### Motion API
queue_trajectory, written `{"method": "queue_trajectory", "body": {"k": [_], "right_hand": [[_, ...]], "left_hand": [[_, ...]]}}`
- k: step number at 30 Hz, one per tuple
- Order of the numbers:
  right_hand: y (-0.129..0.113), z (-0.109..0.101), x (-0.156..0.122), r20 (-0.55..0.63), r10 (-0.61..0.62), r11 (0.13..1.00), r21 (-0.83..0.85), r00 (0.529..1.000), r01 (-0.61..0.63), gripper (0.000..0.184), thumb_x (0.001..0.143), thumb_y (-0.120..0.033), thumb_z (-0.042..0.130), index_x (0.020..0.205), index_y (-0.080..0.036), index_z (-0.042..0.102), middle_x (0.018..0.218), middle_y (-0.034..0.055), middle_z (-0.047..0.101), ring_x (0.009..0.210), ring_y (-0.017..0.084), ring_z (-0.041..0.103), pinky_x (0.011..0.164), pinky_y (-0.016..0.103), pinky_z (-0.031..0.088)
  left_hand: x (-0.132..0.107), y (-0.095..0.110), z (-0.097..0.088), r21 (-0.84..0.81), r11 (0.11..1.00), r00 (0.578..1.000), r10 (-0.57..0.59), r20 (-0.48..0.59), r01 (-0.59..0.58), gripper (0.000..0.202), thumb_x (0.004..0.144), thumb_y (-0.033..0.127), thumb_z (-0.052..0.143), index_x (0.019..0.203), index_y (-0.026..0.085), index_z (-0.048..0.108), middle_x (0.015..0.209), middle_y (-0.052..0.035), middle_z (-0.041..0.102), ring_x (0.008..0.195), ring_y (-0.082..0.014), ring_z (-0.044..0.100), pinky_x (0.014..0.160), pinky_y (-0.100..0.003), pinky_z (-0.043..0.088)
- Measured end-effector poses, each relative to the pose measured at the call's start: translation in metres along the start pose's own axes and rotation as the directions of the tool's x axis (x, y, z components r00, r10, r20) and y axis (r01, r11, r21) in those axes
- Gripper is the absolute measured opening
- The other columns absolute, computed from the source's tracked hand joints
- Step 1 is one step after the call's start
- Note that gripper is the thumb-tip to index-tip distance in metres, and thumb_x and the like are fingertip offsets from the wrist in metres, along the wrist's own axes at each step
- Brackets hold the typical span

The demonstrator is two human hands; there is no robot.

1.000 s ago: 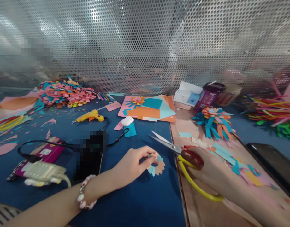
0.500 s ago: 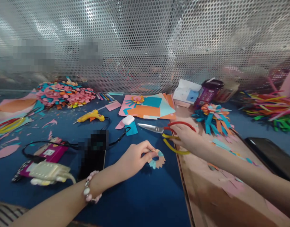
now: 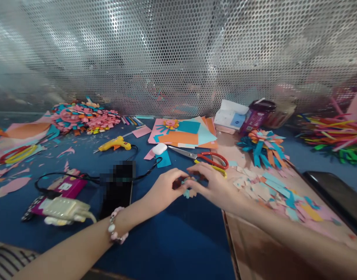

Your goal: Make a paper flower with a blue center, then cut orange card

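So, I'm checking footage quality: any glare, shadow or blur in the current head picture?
Head view: bright glare on the perforated metal sheet; head view: shadow on the brown board under the right forearm; head view: pixelation over the black phone, soft detail in the paper piece between the hands.

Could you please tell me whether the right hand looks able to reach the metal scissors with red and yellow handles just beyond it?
Probably yes: the scissors lie just beyond the right hand, with no visible obstacle, though that hand is occupied at the small blue and peach paper piece.
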State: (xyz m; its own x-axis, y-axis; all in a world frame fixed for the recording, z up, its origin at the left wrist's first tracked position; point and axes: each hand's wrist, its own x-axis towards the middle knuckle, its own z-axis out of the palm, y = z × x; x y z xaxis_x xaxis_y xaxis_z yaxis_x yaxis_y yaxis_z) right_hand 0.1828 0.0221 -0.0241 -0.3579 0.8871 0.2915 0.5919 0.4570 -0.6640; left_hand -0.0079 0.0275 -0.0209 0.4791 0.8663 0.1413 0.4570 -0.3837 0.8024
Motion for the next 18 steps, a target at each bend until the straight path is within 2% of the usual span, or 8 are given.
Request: {"method": "queue_trajectory", "body": {"k": [3,6,9,11,14,18], "right_hand": [[-0.004,0.014,-0.009,0.016,0.133,0.968,0.213,0.991,-0.133,0.022,0.091,-0.039,0.061,0.1,-0.019,0.064,0.096,0.0041,0.063,0.082,0.016,0.064,0.073,0.03,0.052],[0.0,0.022,-0.012,-0.027,0.21,0.922,0.338,0.977,-0.189,0.019,0.094,-0.039,0.056,0.096,-0.021,0.064,0.094,0.0025,0.064,0.079,0.015,0.065,0.07,0.028,0.051],[0.002,0.025,-0.013,0.021,0.26,0.863,0.443,0.965,-0.243,0.023,0.094,-0.042,0.055,0.097,-0.02,0.062,0.083,0.0007,0.065,0.069,0.015,0.066,0.063,0.028,0.051],[0.002,0.024,-0.013,0.042,0.277,0.854,0.447,0.96,-0.266,0.023,0.095,-0.042,0.054,0.095,-0.02,0.061,0.077,-0.0005,0.063,0.064,0.014,0.064,0.059,0.027,0.049],[0.001,0.023,-0.015,0.009,0.253,0.898,0.371,0.967,-0.238,0.022,0.095,-0.039,0.052,0.089,-0.02,0.061,0.078,-0.0004,0.062,0.068,0.014,0.062,0.061,0.026,0.047],[0.004,0.024,-0.019,-0.022,0.274,0.895,0.37,0.961,-0.247,0.023,0.095,-0.04,0.052,0.087,-0.02,0.06,0.075,-0.0012,0.061,0.067,0.013,0.059,0.061,0.026,0.044]], "left_hand": [[0.0,-0.002,0.002,-0.028,0.999,0.999,-0.041,0.019,0.042,0.014,0.083,0.018,0.062,0.097,0.017,0.064,0.093,-0.0044,0.067,0.079,-0.0163,0.062,0.071,-0.029,0.048],[-0.002,-0.002,0.005,-0.083,0.989,0.992,-0.118,0.046,0.122,0.015,0.082,0.019,0.064,0.096,0.017,0.06,0.085,-0.0033,0.067,0.076,-0.0164,0.063,0.069,-0.029,0.048],[-0.002,-0.002,0.006,-0.119,0.98,0.987,-0.151,0.052,0.157,0.019,0.081,0.021,0.066,0.097,0.018,0.058,0.09,-0.0043,0.068,0.079,-0.0171,0.064,0.071,-0.03,0.049],[-0.002,-0.002,0.005,-0.138,0.976,0.986,-0.164,0.029,0.167,0.026,0.079,0.021,0.067,0.102,0.018,0.055,0.092,-0.0043,0.068,0.079,-0.0168,0.064,0.072,-0.031,0.05],[-0.001,-0.003,0.005,-0.188,0.966,0.984,-0.176,0.011,0.175,0.036,0.079,0.022,0.067,0.111,0.019,0.05,0.093,-0.0037,0.067,0.077,-0.016,0.064,0.074,-0.032,0.051],[-0.001,-0.002,0.005,-0.183,0.965,0.982,-0.187,0.027,0.189,0.04,0.079,0.026,0.068,0.114,0.02,0.051,0.098,-0.0046,0.066,0.076,-0.0155,0.064,0.074,-0.032,0.052]]}}
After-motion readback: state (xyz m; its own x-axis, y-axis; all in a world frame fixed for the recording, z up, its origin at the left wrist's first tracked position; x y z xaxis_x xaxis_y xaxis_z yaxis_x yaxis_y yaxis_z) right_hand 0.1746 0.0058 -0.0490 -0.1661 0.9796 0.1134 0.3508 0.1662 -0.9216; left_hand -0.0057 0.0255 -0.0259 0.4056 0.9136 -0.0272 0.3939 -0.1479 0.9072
